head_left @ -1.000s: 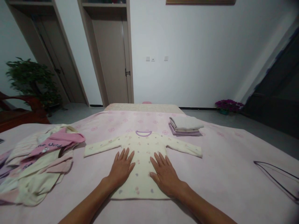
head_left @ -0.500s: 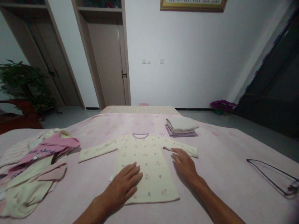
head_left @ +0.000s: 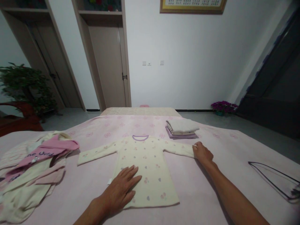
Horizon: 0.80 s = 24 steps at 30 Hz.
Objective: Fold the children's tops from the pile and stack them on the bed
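Observation:
A cream long-sleeved shirt (head_left: 145,168) with small hearts and a purple collar lies flat, its sleeves spread to both sides. My left hand (head_left: 123,189) rests flat on the shirt's lower left part, fingers stretched out. At the cuff of the right-hand sleeve, my right hand (head_left: 202,153) has its fingers closed on the fabric. A small white tag pokes out at the shirt's left edge, beside my left hand.
A heap of loose clothes (head_left: 35,175) lies on the left of the pink cloth (head_left: 225,181). Behind the right sleeve sits a folded stack of clothes (head_left: 181,128). A dark thin-framed object (head_left: 269,175) lies at the far right.
My right hand has moved right along the sleeve, from near the armpit to the cuff, and closed on it. My left hand stays flat on the shirt.

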{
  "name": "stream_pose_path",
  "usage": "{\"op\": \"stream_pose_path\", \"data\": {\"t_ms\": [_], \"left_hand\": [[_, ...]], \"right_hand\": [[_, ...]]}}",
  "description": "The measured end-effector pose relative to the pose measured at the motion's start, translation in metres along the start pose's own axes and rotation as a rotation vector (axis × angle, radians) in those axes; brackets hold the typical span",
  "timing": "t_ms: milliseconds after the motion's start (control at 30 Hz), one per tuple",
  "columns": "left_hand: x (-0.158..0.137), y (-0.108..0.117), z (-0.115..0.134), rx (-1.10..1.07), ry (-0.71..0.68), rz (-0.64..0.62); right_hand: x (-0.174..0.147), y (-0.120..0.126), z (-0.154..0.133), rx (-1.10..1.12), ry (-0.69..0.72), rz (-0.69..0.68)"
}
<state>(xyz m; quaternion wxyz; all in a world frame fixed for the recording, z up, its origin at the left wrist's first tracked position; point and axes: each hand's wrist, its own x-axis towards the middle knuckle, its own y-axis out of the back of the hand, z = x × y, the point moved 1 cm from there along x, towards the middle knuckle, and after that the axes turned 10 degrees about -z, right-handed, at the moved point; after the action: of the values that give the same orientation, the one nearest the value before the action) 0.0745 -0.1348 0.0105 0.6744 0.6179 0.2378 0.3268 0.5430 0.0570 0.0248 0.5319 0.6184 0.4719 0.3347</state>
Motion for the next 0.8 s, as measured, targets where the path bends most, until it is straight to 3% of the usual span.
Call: {"op": "stream_pose_path", "data": {"t_ms": [167, 267, 367, 467, 533, 667, 800], "left_hand": [[0.0, 0.004, 0.002, -0.019, -0.004, -0.01], [0.001, 0.007, 0.003, -0.025, 0.002, -0.035], [0.002, 0.009, 0.004, -0.044, 0.0, -0.046], [0.002, 0.01, 0.004, -0.07, 0.005, -0.069], [0.003, 0.012, 0.004, -0.082, 0.013, -0.095], [0.002, 0.016, 0.007, -0.107, 0.026, -0.119], [0.001, 0.011, 0.003, -0.171, 0.013, -0.051]], "right_hand": [[0.011, 0.006, 0.004, -0.011, -0.011, -0.023], [0.007, 0.009, -0.01, -0.05, 0.015, 0.08], [-0.008, 0.005, -0.05, -0.066, 0.199, 0.195], [-0.03, -0.011, -0.109, -0.017, 0.465, 0.134], [-0.046, -0.026, -0.15, -0.019, 0.571, 0.062], [-0.068, -0.057, -0.214, -0.056, 0.601, -0.105], [-0.071, -0.079, -0.235, -0.121, 0.52, -0.156]]}}
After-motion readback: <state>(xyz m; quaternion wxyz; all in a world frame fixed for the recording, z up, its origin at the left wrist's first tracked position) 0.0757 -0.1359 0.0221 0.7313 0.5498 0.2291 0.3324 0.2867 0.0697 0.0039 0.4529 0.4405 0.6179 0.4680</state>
